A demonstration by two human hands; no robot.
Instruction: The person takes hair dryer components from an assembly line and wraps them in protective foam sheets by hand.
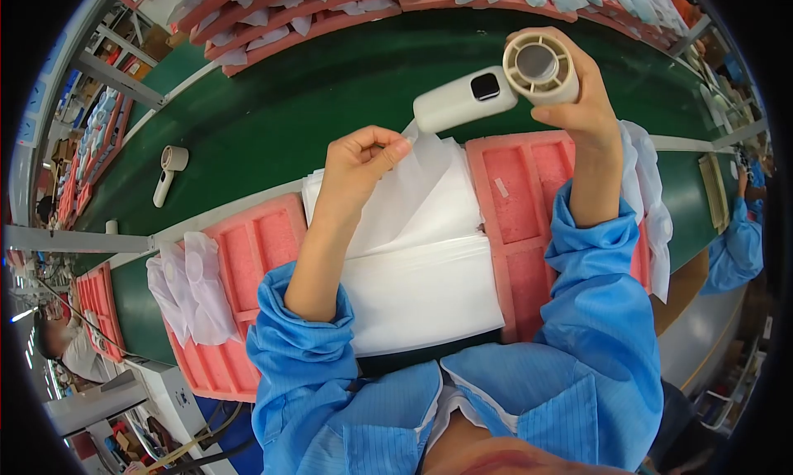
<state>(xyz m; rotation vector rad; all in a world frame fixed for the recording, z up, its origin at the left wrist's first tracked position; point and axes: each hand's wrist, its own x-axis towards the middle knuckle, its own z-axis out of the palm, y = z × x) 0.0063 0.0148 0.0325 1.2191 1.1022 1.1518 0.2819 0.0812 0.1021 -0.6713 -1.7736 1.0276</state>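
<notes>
In my right hand (578, 95) is a white handheld fan (467, 102) with a round spoked head and a small dark display on its handle. My fingers and thumb wrap round its head, and the handle points left. My left hand (361, 165) pinches the corner of a thin translucent white bag (413, 186), lifted off the top of a stack of white bags (421, 293). The tip of the fan's handle is close to the lifted corner. The stack lies in front of my chest, between two pink foam trays.
A left pink tray (273, 235) holds wrapped items (194, 285); the right pink tray (520, 194) has wrapped items (652, 194) at its far side. Another fan (169, 173) lies on the green conveyor belt (289, 111). Stacked pink trays (289, 21) line the back. Other people work at both sides.
</notes>
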